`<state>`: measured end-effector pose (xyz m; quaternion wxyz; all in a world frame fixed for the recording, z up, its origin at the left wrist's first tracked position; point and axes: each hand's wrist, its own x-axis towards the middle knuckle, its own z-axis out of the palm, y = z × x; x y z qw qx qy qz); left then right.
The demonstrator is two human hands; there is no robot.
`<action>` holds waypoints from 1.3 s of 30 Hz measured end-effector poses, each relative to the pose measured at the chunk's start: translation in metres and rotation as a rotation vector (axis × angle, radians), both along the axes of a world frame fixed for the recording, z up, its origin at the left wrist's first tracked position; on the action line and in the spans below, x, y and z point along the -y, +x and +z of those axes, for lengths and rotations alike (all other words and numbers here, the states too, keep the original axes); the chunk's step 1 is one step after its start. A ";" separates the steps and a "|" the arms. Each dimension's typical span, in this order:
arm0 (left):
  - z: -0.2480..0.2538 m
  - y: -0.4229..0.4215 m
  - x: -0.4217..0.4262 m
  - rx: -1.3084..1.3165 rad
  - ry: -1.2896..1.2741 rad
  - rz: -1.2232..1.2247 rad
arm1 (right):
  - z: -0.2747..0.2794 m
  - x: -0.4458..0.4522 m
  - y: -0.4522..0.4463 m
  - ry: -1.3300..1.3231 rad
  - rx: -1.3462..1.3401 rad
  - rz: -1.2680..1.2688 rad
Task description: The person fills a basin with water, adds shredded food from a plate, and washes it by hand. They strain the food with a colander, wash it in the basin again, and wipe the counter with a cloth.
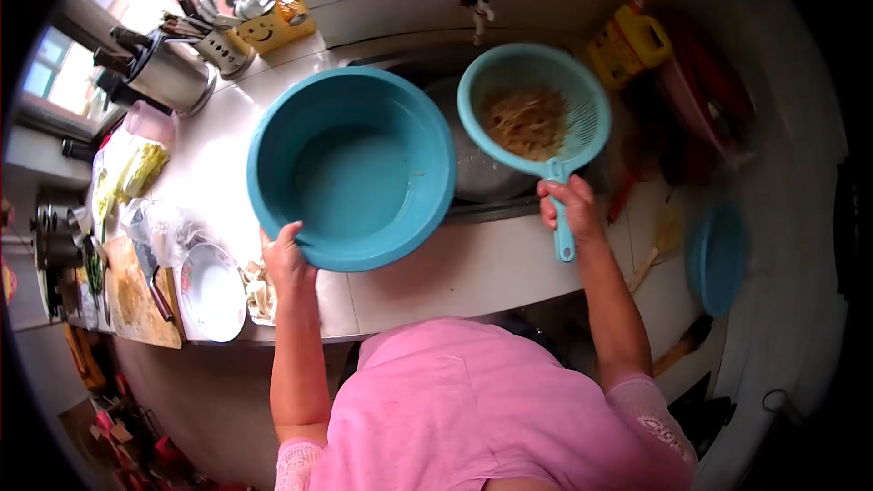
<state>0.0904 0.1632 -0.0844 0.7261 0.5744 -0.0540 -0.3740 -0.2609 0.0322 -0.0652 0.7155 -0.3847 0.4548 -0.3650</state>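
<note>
My left hand (289, 259) grips the near rim of a large teal plastic basin (427, 127), its thumb over the edge. The basin is tilted a little and shows a thin layer of water or a wet bottom. In my right hand (573, 205) is the handle of a light-blue plastic strainer (596, 114), held over the sink. Brown, shredded food (526, 123) lies in the strainer; its exact kind I cannot make out. Below the strainer, a metal bowl or pan (482, 177) shows partly in the sink (491, 211).
A tap (480, 14) is on the wall behind the sink. On the left are a cutting board (136, 300) with a knife (153, 277), a white plate (211, 295), leafy vegetables (141, 170) and utensil holders (173, 73). A yellow jug (627, 45) and blue basin (717, 259) are on the right.
</note>
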 end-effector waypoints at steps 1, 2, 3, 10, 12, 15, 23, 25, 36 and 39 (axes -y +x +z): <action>0.008 -0.009 0.007 0.050 -0.002 -0.004 | 0.018 0.004 0.003 -0.049 -0.013 0.017; 0.005 -0.013 0.013 0.096 -0.022 -0.030 | 0.037 0.006 0.010 -0.131 -0.051 -0.016; 0.011 -0.021 0.021 0.115 0.001 -0.027 | 0.052 0.007 0.017 -0.232 -0.127 -0.018; 0.021 -0.052 0.058 0.081 -0.050 -0.090 | 0.014 -0.003 0.074 -1.328 -1.093 0.213; 0.021 -0.050 0.062 0.043 -0.075 -0.106 | 0.018 -0.007 0.074 -1.125 -1.206 0.547; 0.018 -0.041 0.059 0.037 -0.039 -0.101 | 0.023 -0.005 0.076 -1.097 -1.195 0.550; 0.014 -0.026 0.052 -0.157 -0.041 -0.110 | 0.045 0.021 0.042 0.001 0.093 0.268; 0.020 -0.032 0.052 -0.155 0.021 -0.118 | 0.050 0.021 0.038 0.013 0.156 0.289; 0.013 -0.060 0.062 -0.108 -0.039 -0.220 | 0.011 0.000 0.071 -0.992 -1.141 0.306; 0.011 -0.055 0.068 -0.051 0.015 -0.215 | 0.013 0.012 0.042 -0.685 -0.555 0.032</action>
